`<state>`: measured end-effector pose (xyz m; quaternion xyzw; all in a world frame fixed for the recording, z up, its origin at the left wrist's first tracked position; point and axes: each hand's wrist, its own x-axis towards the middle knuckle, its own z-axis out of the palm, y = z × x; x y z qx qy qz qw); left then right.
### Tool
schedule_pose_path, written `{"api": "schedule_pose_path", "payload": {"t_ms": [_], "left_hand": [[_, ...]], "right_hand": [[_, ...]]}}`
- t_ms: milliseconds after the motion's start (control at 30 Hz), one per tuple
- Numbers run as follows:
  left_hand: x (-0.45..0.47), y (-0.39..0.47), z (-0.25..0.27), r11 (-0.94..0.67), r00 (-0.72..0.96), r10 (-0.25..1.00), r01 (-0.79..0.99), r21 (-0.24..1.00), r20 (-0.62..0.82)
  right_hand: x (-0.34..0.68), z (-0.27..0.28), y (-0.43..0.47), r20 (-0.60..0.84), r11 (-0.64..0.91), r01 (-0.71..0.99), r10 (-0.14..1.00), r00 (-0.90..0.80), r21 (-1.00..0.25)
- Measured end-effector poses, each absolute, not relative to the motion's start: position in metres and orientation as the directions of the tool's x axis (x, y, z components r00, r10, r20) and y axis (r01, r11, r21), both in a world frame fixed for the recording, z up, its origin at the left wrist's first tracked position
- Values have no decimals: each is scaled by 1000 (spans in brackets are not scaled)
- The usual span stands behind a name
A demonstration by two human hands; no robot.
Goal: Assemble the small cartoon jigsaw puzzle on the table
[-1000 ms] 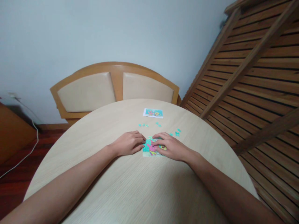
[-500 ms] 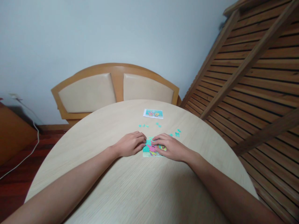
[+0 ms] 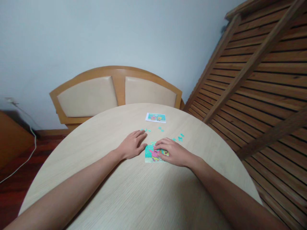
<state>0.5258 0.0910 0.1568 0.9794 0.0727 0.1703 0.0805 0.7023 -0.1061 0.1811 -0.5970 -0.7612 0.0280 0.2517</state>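
Observation:
A partly assembled jigsaw puzzle [image 3: 150, 156] with a pink and a yellow cartoon figure on teal lies flat on the table. My right hand [image 3: 176, 152] rests over its right side, fingers and thumb apart, hiding part of the picture. To the left of the puzzle, my left hand [image 3: 133, 145] is open, its fingers stretched toward a few loose teal pieces [image 3: 146, 130] and its thumb near the puzzle's left edge. I see nothing held in either hand.
A picture card [image 3: 155, 118] with the same figures lies farther back on the round table [image 3: 107, 191]. Other teal pieces lie behind the puzzle [image 3: 161, 129] and to the right [image 3: 180, 138]. A padded headboard [image 3: 120, 86] and a slatted wooden frame [image 3: 259, 73] stand beyond.
My left hand has moved off the puzzle's left edge, up and to the left, with its fingers now reaching the loose pieces. My right hand stays over the puzzle.

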Motion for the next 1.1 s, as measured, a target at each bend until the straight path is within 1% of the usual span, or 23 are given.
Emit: {"api": "schedule_pose_path", "payload": {"t_ms": [133,200,267,467,600,733,900,1100], "left_hand": [[526,90,157,-965,951,238,209,155,195],[526,89,158,-962,953,252,227,152,169],[526,88,159,-963,952,248,222,153,182],[526,88,161,-977,932,189,148,152,308],[526,88,160,-977,926,192,147,157,325],[526,89,159,-979,934,166,118,164,317],[526,90,159,-969,936,184,123,213,299],[526,90,160,-961,936,208,142,237,285]], "right_hand": [[703,180,-106,346,283,896,925,-159,-342],[702,181,-106,347,284,896,924,-161,-342],[702,182,-106,348,282,896,924,-158,-343],[701,183,-106,341,274,897,928,-151,-346],[701,182,-106,338,262,902,930,-142,-342],[699,182,-104,345,231,914,932,-110,-335],[699,185,-93,343,146,941,939,-34,-306],[700,190,-61,272,-54,978,956,109,-204]]}}
